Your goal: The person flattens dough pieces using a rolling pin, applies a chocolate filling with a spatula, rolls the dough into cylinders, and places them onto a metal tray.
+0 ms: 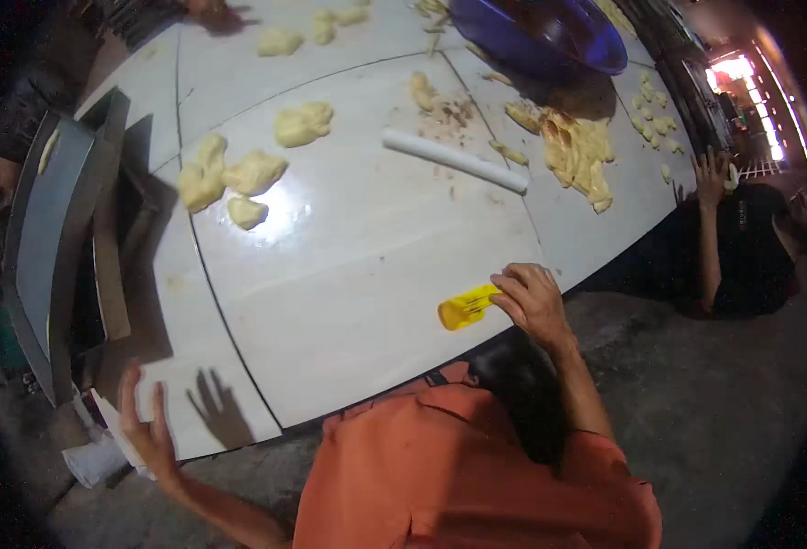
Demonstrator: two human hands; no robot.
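One view, head | right hand point(533, 297) closed on small yellow plastic tube point(466, 307) over near edge of pale white desk point(357, 274) | left hand point(147, 430) open, fingers spread, empty, at desk's near-left corner | white cylindrical rolling pin point(454, 160) and yellow dough lumps point(238, 178) farther back | blue plastic basin point(550, 32) at far edge | another person's hand point(713, 174) at right edge

The left hand point(147, 430) hangs open, fingers spread and pointing up, palm turned outward, its bare forearm running down and inward. The right hand point(533, 300) is raised higher, fingers curled closed in a pinch, wrist bent, forearm dropping toward an orange sleeve.
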